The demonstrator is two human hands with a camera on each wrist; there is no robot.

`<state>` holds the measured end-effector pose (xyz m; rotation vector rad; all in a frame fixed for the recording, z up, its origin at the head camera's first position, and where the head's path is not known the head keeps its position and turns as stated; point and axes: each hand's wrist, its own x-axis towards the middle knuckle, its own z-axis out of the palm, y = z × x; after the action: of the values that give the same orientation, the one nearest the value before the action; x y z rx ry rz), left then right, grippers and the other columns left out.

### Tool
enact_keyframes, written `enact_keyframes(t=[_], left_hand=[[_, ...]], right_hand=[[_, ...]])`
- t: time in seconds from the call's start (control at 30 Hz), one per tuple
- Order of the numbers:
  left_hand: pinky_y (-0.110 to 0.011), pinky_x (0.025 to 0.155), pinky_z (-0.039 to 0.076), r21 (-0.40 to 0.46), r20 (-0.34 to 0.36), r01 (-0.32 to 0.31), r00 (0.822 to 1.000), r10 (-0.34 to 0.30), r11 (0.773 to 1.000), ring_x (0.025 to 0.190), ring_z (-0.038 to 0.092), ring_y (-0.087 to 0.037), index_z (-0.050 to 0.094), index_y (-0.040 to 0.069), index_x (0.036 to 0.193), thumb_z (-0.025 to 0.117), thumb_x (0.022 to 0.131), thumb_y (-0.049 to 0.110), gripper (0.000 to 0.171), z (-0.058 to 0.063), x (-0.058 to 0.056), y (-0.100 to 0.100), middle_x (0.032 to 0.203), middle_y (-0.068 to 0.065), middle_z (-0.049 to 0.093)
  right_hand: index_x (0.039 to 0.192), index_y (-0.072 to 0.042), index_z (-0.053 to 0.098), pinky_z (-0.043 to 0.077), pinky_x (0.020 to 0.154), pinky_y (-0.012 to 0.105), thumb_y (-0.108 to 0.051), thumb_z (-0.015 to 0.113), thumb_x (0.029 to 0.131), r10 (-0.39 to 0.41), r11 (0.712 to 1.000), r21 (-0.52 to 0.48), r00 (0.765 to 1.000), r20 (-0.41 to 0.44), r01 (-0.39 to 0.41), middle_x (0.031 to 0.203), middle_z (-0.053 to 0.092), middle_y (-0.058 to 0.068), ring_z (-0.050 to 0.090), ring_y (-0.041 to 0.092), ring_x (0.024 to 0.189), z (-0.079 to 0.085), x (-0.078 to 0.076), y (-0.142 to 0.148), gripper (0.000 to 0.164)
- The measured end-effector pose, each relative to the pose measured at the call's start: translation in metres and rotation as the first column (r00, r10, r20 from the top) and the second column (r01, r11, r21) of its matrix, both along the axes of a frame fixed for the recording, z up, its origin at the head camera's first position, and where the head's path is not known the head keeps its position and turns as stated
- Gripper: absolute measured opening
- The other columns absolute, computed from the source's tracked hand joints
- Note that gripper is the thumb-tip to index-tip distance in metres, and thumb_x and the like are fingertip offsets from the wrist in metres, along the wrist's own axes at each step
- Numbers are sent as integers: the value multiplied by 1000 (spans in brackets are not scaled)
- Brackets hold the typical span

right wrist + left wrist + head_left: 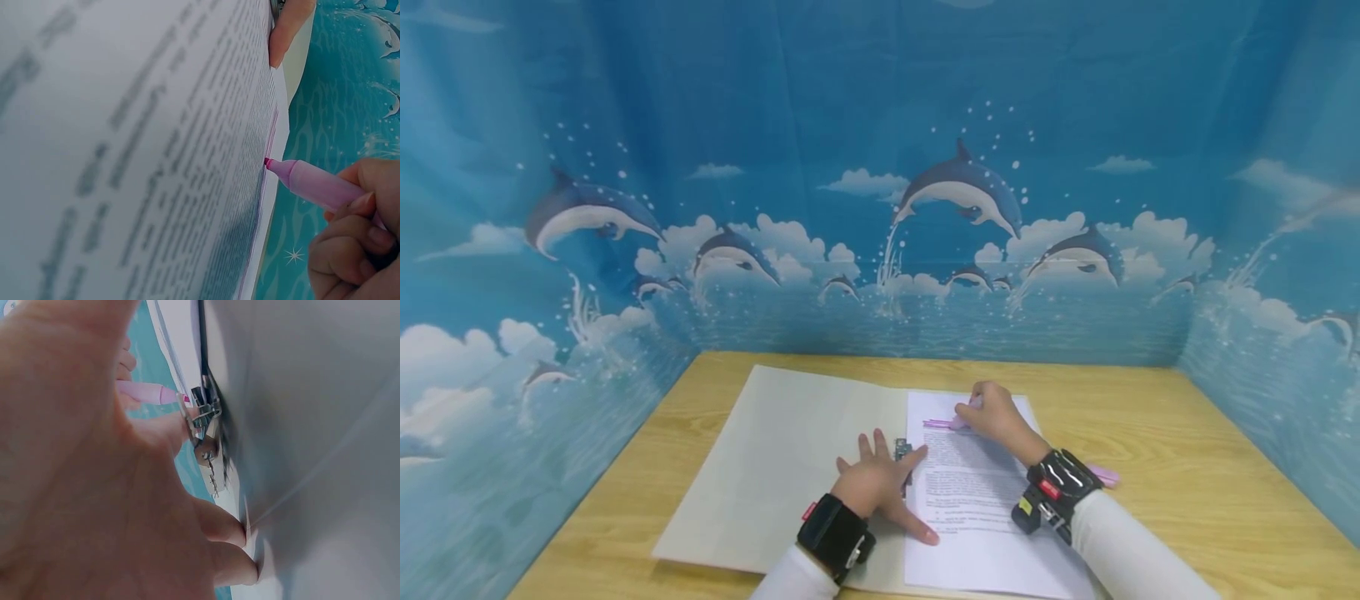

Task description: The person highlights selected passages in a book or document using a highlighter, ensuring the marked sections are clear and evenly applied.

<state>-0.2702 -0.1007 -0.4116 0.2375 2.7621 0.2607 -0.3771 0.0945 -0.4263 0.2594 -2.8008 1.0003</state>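
Note:
A pale pink highlighter is gripped in my right hand, its dark pink tip at the printed sheet near the top lines. Pink strokes run across those lines, left of the tip. My left hand lies spread over the open folder, with its thumb and index finger reaching onto the sheet's left margin. Beneath that hand, partly hidden, is the folder's metal clip at the fold. The left wrist view also shows the highlighter beyond the palm.
A pink highlighter cap lies on the wooden table, just beyond my right wrist. Black wrist straps with cameras sit on both wrists. A blue dolphin-print curtain encloses the table at the back and both sides.

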Motion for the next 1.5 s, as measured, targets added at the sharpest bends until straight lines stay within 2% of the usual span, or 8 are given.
enact_keyframes(t=[0.4,0.77,1.1,1.37,1.5], left_hand=[[-80,99,20,7,9,-6,1000,6,1000,136,7,-54,26,42,145,73,42,74,118,-2,-1,0,154,-31,10],[-80,99,19,16,12,-7,1000,7,1000,136,7,-54,26,40,145,73,42,74,118,-2,-1,0,154,-31,10],[-80,99,19,25,14,-8,1000,8,1000,136,7,-55,27,39,145,73,43,73,118,-2,-1,0,154,-31,10],[-80,100,18,30,16,-5,1000,5,1000,136,5,-54,26,40,145,73,42,74,119,-6,-3,-1,155,-31,9],[-80,99,18,35,15,-2,1000,1,999,136,5,-54,26,40,146,73,43,73,118,-5,-2,-1,155,-31,8]], right_hand=[[61,-6,48,39,47,28,-16,67,75,-1,1000,-2,1000,-17,0,55,43,2,43,16,53,0,2,14,26],[68,-3,50,40,47,26,-17,66,78,-21,1000,0,999,33,21,55,48,2,44,14,51,1,4,29,23],[70,-2,52,40,48,26,-16,65,78,-28,1000,-9,999,39,29,54,58,4,45,13,52,0,4,42,22],[71,-1,52,40,49,27,-17,65,79,-39,999,-8,998,43,40,53,56,4,45,13,52,1,6,50,22],[71,-1,51,39,49,27,-16,65,79,-41,999,-14,998,49,42,55,62,7,45,13,52,2,8,54,22]])
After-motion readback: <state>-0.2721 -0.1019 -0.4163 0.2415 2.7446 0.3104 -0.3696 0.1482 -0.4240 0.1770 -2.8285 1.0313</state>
